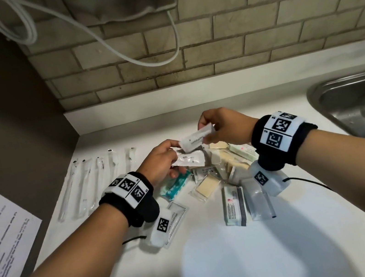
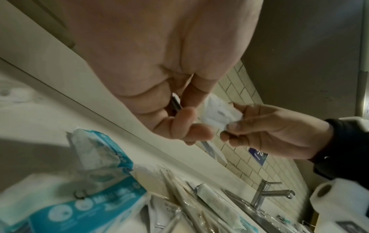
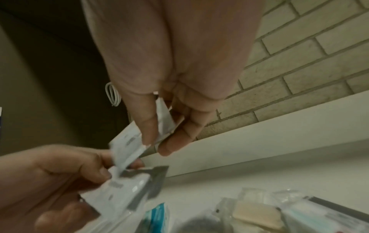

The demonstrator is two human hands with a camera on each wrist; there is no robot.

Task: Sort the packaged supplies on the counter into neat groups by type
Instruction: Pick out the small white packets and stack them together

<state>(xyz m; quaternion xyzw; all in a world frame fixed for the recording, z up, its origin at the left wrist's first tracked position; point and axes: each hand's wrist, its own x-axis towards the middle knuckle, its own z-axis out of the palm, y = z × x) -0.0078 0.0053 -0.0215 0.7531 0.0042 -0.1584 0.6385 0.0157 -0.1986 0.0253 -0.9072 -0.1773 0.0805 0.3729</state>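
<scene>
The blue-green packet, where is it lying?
In the head view the blue-green packet lies on the counter at the left edge of the mixed pile, just under the left hand, beside a wrapped soap bar.

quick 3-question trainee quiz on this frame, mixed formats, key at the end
1. True or false: the right hand pinches a white toothpaste sachet above the white counter.
2. Multiple choice: the row of long clear-wrapped toothbrushes lies A) in the steel sink B) left of the mixed pile C) under the printed paper sheet.
3. Fill in: the left hand holds a second white ____ sachet.

Key: 1 true; 2 B; 3 toothpaste
</scene>
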